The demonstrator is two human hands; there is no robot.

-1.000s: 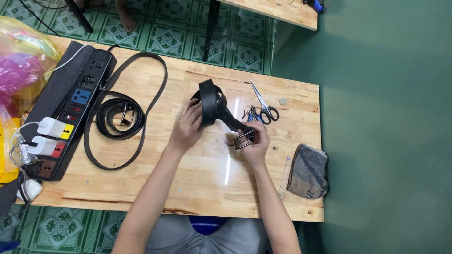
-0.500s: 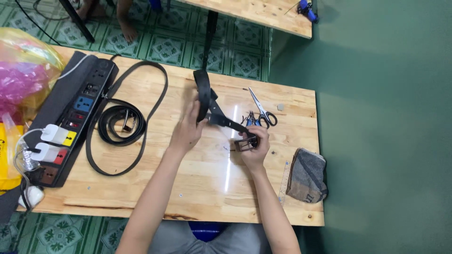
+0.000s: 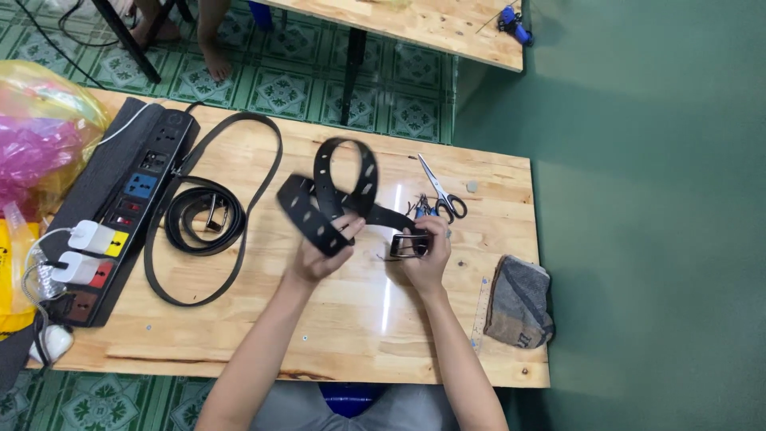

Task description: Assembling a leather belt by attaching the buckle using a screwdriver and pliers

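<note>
head view, frame centre: left hand [image 3: 319, 254] pinches the looped black belt [image 3: 339, 191]; right hand [image 3: 423, 254] fingers grip its metal buckle [image 3: 407, 244]. step seems to be coiling; next needs a tighter wrap toward the buckle.

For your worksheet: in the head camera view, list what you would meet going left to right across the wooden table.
Pink and yellow plastic bags → black power strip → loose black belt → left hand → right hand → scissors → folded grey cloth.

A black leather belt with punched oblong holes [image 3: 335, 195] curls in a loop above the bench, its metal buckle [image 3: 408, 244] at the right end.
</note>
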